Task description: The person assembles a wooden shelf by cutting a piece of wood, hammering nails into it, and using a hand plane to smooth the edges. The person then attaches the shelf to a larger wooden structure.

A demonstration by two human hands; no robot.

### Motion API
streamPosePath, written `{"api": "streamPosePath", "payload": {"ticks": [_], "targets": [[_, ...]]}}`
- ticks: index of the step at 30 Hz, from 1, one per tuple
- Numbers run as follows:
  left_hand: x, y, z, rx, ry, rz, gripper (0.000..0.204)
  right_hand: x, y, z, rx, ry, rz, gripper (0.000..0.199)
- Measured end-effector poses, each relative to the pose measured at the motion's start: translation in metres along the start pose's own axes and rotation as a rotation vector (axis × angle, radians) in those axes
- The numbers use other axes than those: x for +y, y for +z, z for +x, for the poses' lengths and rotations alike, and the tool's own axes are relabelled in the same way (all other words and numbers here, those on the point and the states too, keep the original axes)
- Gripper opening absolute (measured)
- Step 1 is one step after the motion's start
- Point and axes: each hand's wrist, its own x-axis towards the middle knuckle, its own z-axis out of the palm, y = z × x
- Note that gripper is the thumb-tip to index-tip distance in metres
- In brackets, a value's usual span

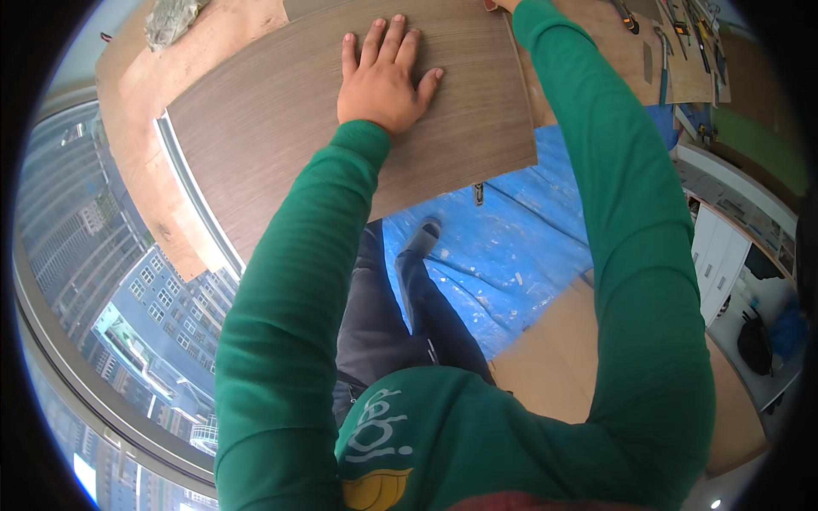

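A brown wood-grain panel [452, 111] lies in front of me and juts over the near side of the plywood work surface. My left hand [383, 81] rests flat on its top, fingers spread, holding nothing. At the top edge of the picture, my right hand [509, 4] is by the panel's right side and mostly cut off. Something small and reddish-brown shows beside it; whether the fingers grip it is hidden. A pale metal strip [192, 183] runs along the panel's left edge. Below the near edge, a small metal hinge-like fitting [479, 194] sticks out.
Several hand tools [665, 64] lie on the plywood [554, 94] at the far right. A crumpled clear plastic bag [170, 21] sits at the far left. Blue sheeting [511, 247] covers the floor, with a cardboard sheet [550, 341] over part. A window [111, 255] is on my left, white drawers [716, 255] on my right.
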Motion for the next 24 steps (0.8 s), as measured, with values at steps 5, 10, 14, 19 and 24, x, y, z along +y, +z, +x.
{"api": "streamPosePath", "payload": {"ticks": [5,10,14,19,24], "targets": [[0.005,-0.002,-0.001,0.009,0.003,0.045,0.065,0.005,-0.006,-0.015,-0.029,-0.008,0.018,0.059],[0.008,-0.02,0.002,-0.028,-0.018,-0.11,0.069,0.01,-0.003,-0.02,-0.012,-0.011,0.055,0.059],[0.008,-0.011,0.001,0.003,-0.006,-0.106,0.069,0.027,0.005,-0.039,0.074,-0.058,-0.024,0.056],[0.006,-0.009,-0.001,0.012,-0.011,-0.088,0.068,0.047,0.001,-0.092,0.092,-0.083,0.029,0.051],[0.009,-0.009,-0.001,0.014,-0.008,-0.08,0.068,0.084,-0.011,-0.155,0.002,-0.095,0.169,0.047]]}}
